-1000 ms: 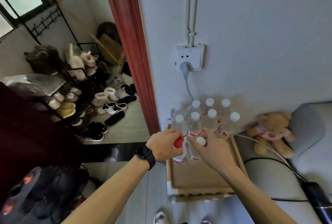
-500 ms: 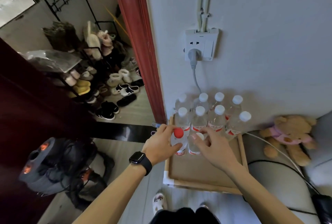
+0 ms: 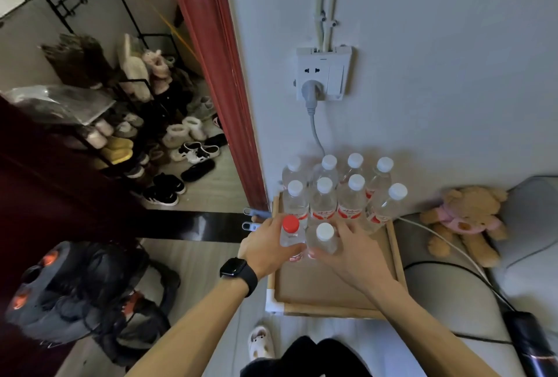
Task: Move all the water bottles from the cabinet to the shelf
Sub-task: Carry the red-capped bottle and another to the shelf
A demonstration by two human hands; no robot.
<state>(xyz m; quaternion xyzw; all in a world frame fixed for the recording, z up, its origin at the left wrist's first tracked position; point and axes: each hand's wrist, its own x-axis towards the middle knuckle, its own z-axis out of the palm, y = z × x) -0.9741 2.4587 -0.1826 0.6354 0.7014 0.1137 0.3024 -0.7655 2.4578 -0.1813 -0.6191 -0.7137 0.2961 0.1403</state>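
A wooden tray-like cabinet top [image 3: 338,292] stands against the wall. Several clear water bottles with white caps [image 3: 351,195] stand in two rows at its back. In front of them, my left hand [image 3: 265,245], with a black watch on the wrist, is wrapped around a red-capped bottle [image 3: 290,233]. My right hand [image 3: 353,251] grips a white-capped bottle [image 3: 324,237] right beside it. Both bottles stand upright and touch each other.
A wall socket [image 3: 323,73] with a grey plug and cable hangs above the bottles. A teddy bear [image 3: 465,219] and white cable lie on the grey sofa at right. A red door frame [image 3: 217,74], shoe rack [image 3: 120,135] and dark bag [image 3: 69,289] are at left.
The view has shifted down and closer to the cabinet top. Both hands have closed more firmly around the two front bottles, which stay at about the same spot.
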